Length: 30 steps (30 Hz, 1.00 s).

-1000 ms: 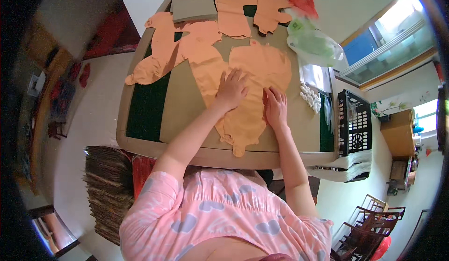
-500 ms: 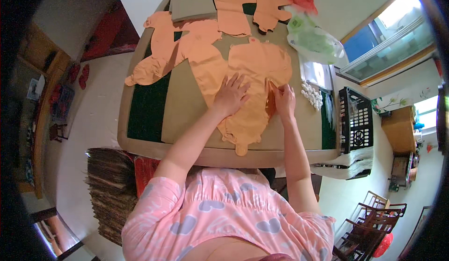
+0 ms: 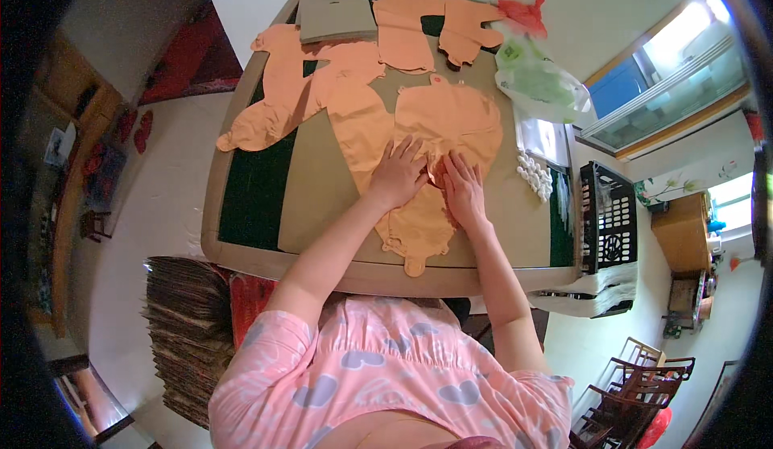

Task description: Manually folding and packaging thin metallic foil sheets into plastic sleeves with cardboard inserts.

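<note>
Flat on the table lies a shiny orange sheet that looks like an uninflated foil balloon, with small tabs on its rim and a folded part nearest me. My left hand rests on its middle, palm down and fingers spread. Close beside it, my right hand lies flat on the same balloon, fingers stretched out. Between the two hands the foil is creased and bunched. To the left, another orange foil balloon reaches partly under the one I touch.
More flat orange balloons lie toward the far edge, near a stack of grey cards. Along the right are a green-white plastic bag, small white pieces and a black crate. Stacked brown sheets stand at lower left.
My right hand has moved left, from pinching a raised fold at the balloon's right edge to lying flat near the middle. That fold now lies toward my left hand, which stays in place.
</note>
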Motion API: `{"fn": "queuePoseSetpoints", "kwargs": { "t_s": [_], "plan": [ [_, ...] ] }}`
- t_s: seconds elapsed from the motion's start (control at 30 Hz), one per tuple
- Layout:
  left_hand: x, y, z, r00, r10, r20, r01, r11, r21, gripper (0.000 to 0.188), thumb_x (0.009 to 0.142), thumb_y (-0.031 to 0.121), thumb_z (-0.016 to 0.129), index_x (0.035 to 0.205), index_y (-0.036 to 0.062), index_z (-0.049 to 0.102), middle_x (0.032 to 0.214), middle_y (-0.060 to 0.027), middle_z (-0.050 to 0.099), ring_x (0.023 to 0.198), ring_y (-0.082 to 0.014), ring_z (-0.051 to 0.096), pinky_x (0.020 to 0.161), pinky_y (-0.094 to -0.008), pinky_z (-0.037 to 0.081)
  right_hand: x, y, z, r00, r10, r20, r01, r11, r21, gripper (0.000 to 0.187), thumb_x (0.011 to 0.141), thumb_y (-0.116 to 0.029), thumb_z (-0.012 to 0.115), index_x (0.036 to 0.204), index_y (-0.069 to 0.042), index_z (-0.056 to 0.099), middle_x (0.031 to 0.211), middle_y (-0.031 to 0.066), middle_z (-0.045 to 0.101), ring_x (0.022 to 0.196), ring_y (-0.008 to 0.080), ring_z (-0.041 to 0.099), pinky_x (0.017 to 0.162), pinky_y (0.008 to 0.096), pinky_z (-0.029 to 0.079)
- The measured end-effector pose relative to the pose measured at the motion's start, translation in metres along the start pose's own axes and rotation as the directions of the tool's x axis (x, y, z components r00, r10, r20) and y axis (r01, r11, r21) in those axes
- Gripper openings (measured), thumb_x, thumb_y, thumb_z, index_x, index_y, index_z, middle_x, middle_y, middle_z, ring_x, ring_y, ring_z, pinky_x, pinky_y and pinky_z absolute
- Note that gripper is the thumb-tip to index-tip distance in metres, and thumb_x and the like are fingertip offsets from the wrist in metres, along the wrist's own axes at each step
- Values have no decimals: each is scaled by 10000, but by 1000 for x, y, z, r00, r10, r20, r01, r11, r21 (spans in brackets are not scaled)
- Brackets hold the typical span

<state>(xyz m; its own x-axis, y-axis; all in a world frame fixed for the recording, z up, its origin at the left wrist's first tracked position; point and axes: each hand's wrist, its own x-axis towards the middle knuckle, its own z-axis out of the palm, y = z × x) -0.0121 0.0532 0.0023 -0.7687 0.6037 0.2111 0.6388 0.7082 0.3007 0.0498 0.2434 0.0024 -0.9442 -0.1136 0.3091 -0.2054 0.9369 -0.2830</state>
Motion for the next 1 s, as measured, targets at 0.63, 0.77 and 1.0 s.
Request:
{"fn": "queuePoseSetpoints", "kwargs": {
  "t_s": [0.63,0.77,1.0],
  "plan": [
    [56,1,0,990,-42,135,39,999,27,534,978,421,371,1460,191,361,1561,-101,221,1457,-275,144,1153,-560,108,1,-11,-3,998,41,42,-41,999,-1,429,950,-200,488,1362,-81,478,1449,123,415,1365,279,351,1127,524,222],
    [53,-1,-3,985,-54,164,45,997,61,537,988,440,326,1471,204,343,1570,-84,204,1461,-271,127,1153,-567,92,23,17,-8,990,138,17,-136,940,312,372,932,-219,545,1270,-64,558,1263,163,574,1203,326,517,1023,475,376],
    [51,-2,-4,985,-61,164,47,995,85,559,985,437,329,1478,175,324,1570,-72,207,1461,-262,135,1157,-560,81,134,111,-13,765,615,-189,-639,761,-110,426,877,-371,589,1110,-14,590,1028,235,642,1041,376,599,866,473,478]
  ]
}}
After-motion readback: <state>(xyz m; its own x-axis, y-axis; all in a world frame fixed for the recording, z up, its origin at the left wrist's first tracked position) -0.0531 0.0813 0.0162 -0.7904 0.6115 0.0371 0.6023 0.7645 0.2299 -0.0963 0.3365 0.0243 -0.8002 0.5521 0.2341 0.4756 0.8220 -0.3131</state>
